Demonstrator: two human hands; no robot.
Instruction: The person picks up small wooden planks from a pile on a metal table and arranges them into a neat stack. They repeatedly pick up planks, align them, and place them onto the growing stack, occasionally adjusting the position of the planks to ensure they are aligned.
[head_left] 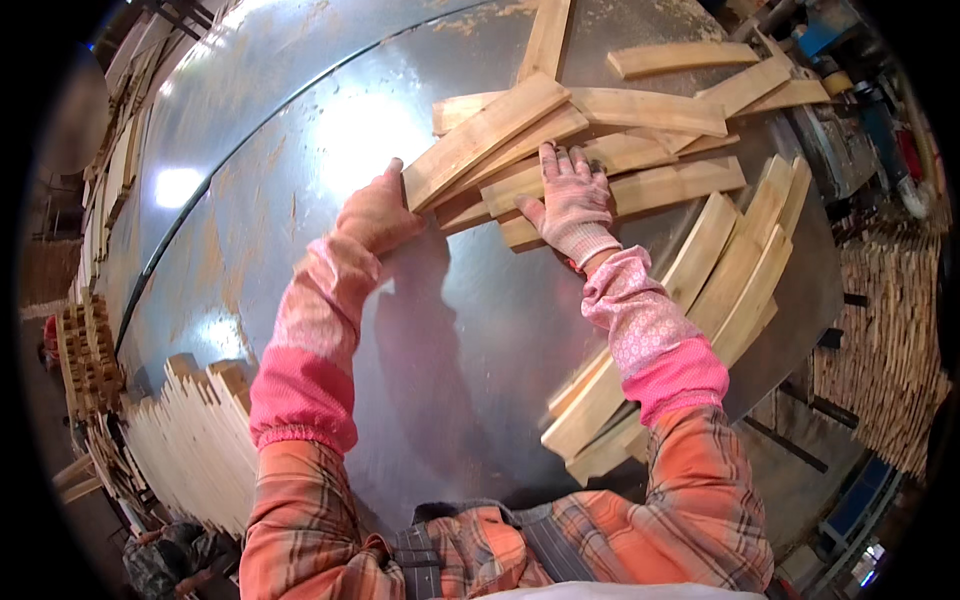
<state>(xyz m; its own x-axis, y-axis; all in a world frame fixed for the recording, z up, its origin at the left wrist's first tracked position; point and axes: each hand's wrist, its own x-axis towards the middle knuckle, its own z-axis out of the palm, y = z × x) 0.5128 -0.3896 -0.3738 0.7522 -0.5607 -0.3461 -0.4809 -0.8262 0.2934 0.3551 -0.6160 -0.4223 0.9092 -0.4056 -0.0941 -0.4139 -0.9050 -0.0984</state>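
Note:
On a shiny metal tabletop [420, 350], a loose pile of pale wooden slats lies in front of me. My left hand [378, 210] is bare and stands against the near left end of the top slanted slat [485, 140]. Its visible fingers are apart; the rest are partly hidden. My right hand [575, 200], in a pinkish glove with dirty fingertips bare, rests flat with fingers spread across a lower slat [640, 155]. Under its wrist side another slat [680, 188] sticks out to the right.
More slats lie fanned along the table's right edge [735, 270], some beside my right forearm. Single slats [682, 58] lie at the far right. Stacked wood strips [885, 340] stand beyond the right edge, and upright boards [195, 440] at lower left. A dark seam [190, 210] curves across the metal.

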